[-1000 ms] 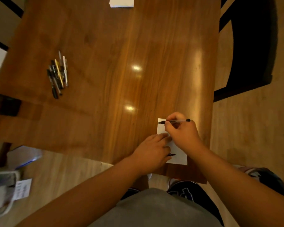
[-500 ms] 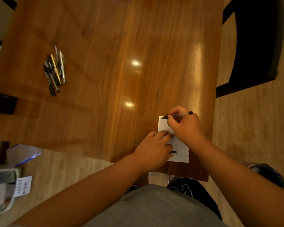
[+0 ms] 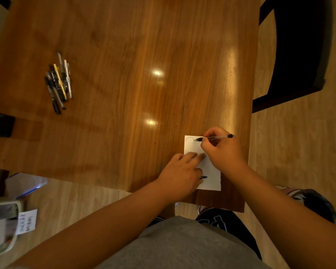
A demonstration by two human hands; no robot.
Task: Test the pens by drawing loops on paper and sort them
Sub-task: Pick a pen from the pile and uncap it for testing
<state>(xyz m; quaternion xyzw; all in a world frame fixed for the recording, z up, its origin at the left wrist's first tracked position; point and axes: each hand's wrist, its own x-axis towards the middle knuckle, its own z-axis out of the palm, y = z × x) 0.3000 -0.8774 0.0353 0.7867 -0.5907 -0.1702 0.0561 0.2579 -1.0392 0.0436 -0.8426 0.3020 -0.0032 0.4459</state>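
A small white paper [image 3: 211, 171] lies near the front right of the wooden table [image 3: 124, 74]. My right hand [image 3: 223, 150] grips a clear pen with a black cap [image 3: 215, 138], its tip touching the paper's top edge beside a thin drawn arc [image 3: 189, 138]. My left hand [image 3: 179, 175] lies flat, fingers pressing the paper down. A black pen cap or tip [image 3: 203, 177] peeks out from under the left hand. A bunch of several pens [image 3: 59, 82] lies at the table's left.
A dark chair [image 3: 297, 51] stands at the table's right side. On the floor at lower left sit a bag [image 3: 0, 226] and a paper note [image 3: 26, 222]. A dark object [image 3: 0, 124] rests at the table's left edge.
The pen tip has moved right along the paper's top edge, leaving an arc of ink. The left hand stays pressed on the paper.
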